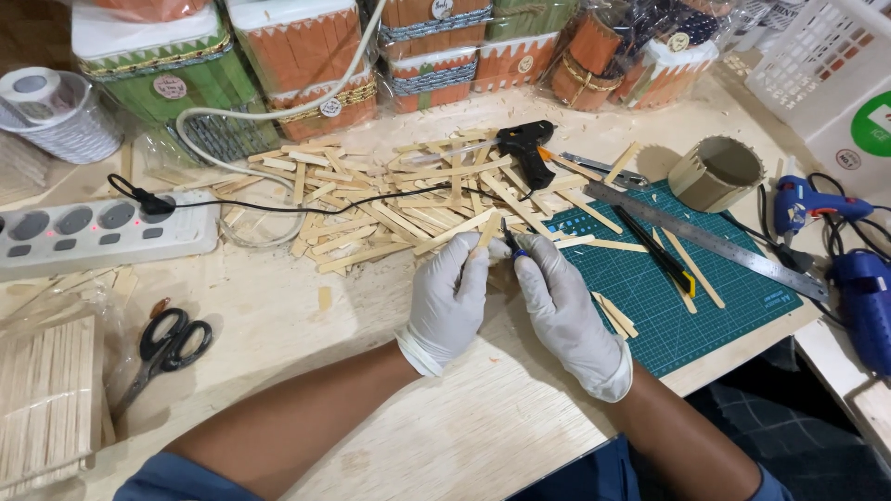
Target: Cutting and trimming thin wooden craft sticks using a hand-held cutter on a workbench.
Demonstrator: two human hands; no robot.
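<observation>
Stick: I see a pale, flat wooden craft stick (pixel 486 232), short and slightly tilted, at the near edge of the loose stick pile (pixel 399 199).
Left hand: my gloved left hand (pixel 452 299) pinches the stick at its fingertips.
Right hand: my gloved right hand (pixel 563 311) is closed around a small dark-tipped tool (pixel 513 241) (kind unclear), its tip touching the stick.
Counts: two blue glue guns (pixel 840 250) at right, one black glue gun (pixel 524 148), one steel ruler (pixel 705 239), one pair of scissors (pixel 167 348).
Position: the stick sits between both hands, above the green cutting mat's (pixel 733 297) left corner.
</observation>
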